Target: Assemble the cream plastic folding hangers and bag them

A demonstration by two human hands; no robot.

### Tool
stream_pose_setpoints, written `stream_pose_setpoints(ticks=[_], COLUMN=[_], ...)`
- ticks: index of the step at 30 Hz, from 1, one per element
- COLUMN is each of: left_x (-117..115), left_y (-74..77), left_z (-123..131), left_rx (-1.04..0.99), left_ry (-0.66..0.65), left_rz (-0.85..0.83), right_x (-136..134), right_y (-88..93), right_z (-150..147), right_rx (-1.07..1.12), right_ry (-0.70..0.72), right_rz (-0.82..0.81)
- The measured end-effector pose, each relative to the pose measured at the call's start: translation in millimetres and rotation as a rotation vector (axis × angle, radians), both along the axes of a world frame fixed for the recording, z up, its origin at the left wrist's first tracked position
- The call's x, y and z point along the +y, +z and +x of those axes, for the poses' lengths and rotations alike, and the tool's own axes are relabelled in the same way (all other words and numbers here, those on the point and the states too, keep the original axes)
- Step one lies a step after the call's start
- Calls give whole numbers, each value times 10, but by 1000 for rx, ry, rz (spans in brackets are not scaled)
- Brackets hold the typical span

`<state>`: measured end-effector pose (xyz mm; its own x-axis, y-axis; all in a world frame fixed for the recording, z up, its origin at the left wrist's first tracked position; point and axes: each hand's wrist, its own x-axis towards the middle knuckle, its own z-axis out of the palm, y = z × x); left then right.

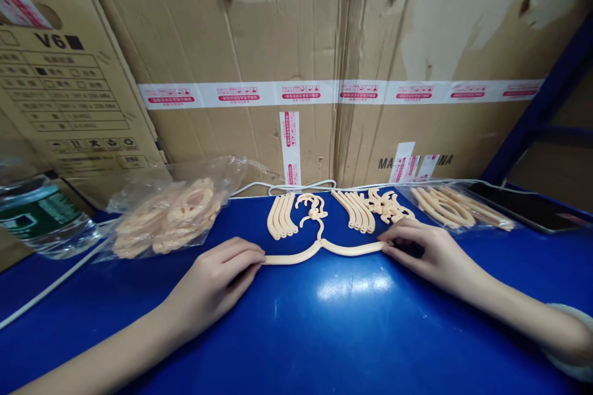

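Observation:
A peach plastic hanger (322,248) lies flat on the blue table (324,321), hook pointing away from me. My left hand (217,281) pinches the tip of its left arm. My right hand (421,253) pinches the tip of its right arm. Both hands rest on the table with fingers curled. Behind the hanger lie loose peach parts: a row of curved arm pieces (281,217), a second row of curved arm pieces (356,210) and a small heap of hook pieces (388,207).
A clear bag of peach ring parts (171,213) sits at the left, another bag of long parts (456,207) at the right. A water bottle (39,216) lies far left. A phone (532,207), a white cable (46,287) and cardboard boxes (296,62) close the back.

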<state>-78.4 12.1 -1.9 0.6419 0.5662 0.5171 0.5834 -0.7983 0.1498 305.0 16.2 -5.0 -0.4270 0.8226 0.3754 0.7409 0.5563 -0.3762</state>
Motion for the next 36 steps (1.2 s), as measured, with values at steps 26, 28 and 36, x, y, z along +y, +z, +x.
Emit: stream_pose_setpoints(ticks=[26,28,36], left_x=[-4,-3,-9], left_y=[-13,-14,-10], left_z=[-20,-21,-28], left_rx=[-43,-43,-40], left_ry=[242,249,245], left_rz=[-138,-141,-131], right_x=[-7,-5,-3], right_y=[17,19,-10], right_z=[-7,-6,31], right_rx=[77,80,53], right_ry=[-36,-37,-28], right_rz=[-10,-9,-40])
